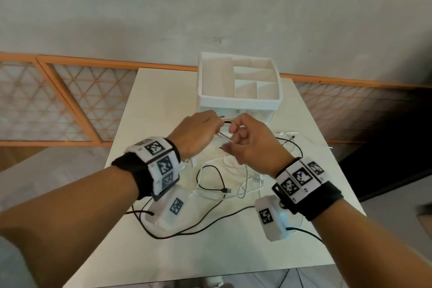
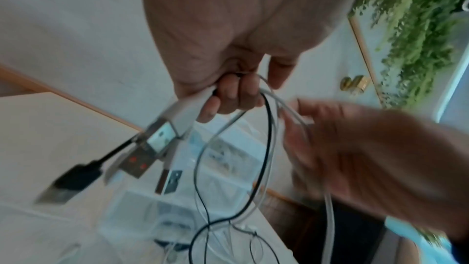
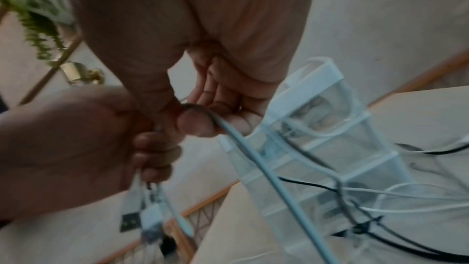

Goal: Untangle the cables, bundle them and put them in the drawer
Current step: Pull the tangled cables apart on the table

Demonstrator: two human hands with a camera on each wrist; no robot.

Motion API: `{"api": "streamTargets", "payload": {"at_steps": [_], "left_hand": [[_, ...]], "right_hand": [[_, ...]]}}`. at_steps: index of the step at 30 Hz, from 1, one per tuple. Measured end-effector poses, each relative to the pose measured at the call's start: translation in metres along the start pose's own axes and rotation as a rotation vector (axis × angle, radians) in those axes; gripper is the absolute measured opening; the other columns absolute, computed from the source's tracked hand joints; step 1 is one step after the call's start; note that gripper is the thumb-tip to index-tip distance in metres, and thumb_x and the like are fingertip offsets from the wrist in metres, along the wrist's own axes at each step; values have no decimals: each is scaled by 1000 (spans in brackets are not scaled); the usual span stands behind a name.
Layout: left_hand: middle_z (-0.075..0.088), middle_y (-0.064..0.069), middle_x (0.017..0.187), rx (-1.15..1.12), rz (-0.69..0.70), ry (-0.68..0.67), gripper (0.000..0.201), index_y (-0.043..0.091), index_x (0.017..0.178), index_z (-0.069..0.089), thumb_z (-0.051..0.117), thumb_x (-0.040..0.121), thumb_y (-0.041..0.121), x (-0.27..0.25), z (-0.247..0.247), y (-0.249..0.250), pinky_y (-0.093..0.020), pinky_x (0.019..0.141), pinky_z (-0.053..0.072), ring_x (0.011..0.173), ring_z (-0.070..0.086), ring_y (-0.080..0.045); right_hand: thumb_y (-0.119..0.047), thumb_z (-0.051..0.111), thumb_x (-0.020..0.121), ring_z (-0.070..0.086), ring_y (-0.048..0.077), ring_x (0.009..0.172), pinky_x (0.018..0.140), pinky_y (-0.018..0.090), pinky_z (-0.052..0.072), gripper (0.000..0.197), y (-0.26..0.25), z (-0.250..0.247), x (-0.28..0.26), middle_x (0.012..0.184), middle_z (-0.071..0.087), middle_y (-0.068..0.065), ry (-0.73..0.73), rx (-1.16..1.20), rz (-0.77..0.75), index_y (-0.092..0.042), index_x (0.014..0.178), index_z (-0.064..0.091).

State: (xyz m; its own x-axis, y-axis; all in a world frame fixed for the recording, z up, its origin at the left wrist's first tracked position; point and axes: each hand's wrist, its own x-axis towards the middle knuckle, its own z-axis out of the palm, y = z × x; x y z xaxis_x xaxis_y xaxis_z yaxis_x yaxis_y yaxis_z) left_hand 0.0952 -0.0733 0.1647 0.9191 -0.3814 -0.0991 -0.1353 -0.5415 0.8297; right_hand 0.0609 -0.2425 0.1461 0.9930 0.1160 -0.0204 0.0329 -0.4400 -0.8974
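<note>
A tangle of black and white cables [image 1: 219, 184] lies on the white table [image 1: 163, 252], in front of a white drawer unit [image 1: 238, 98] with clear drawers and an open divided top tray. My left hand [image 1: 198, 133] is raised above the table and grips several cables near their USB plugs [image 2: 162, 138], which hang below the fist. Just to its right, my right hand [image 1: 247, 140] pinches a white cable [image 3: 253, 160] between thumb and fingers. That cable runs down to the tangle. The two hands almost touch.
The drawer unit [image 3: 330, 148] stands at the table's far edge, against a grey wall [image 1: 210, 7]. An orange lattice rail [image 1: 70, 100] runs behind the table. A black cable [image 1: 187, 229] loops across the near part of the table.
</note>
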Motion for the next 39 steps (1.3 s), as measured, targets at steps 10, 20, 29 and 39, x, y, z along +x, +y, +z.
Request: {"api": "streamTargets", "payload": {"at_steps": [10, 20, 29, 39], "left_hand": [[49, 0, 57, 323, -17, -6, 53, 9, 73, 58, 54, 91, 59, 2, -48, -19, -27, 49, 36, 47, 44, -17], [36, -1, 60, -454, -169, 355, 29, 17, 67, 48, 63, 92, 20, 23, -61, -12, -28, 52, 28, 50, 32, -17], [39, 1, 65, -330, -176, 228, 36, 17, 73, 46, 57, 95, 43, 22, -55, -18, -32, 60, 30, 59, 33, -17], [42, -2, 58, -89, -229, 218, 48, 12, 66, 47, 48, 99, 47, 26, -22, -44, -33, 64, 31, 54, 35, -21]], "right_hand": [[-48, 55, 97, 65, 30, 79, 73, 30, 46, 43, 62, -108, -1, 86, 74, 13, 418, -636, 403, -12, 96, 78], [-57, 66, 87, 66, 22, 73, 70, 28, 48, 39, 68, -123, 5, 75, 68, 2, 370, -731, 441, -20, 74, 70], [-41, 50, 101, 72, 17, 66, 51, 27, 57, 33, 55, -168, 36, 98, 71, 1, 665, -142, 365, -18, 117, 67], [-57, 53, 94, 73, 33, 81, 74, 52, 60, 20, -15, -181, 63, 94, 68, -32, 741, -175, -186, -44, 109, 53]]}}
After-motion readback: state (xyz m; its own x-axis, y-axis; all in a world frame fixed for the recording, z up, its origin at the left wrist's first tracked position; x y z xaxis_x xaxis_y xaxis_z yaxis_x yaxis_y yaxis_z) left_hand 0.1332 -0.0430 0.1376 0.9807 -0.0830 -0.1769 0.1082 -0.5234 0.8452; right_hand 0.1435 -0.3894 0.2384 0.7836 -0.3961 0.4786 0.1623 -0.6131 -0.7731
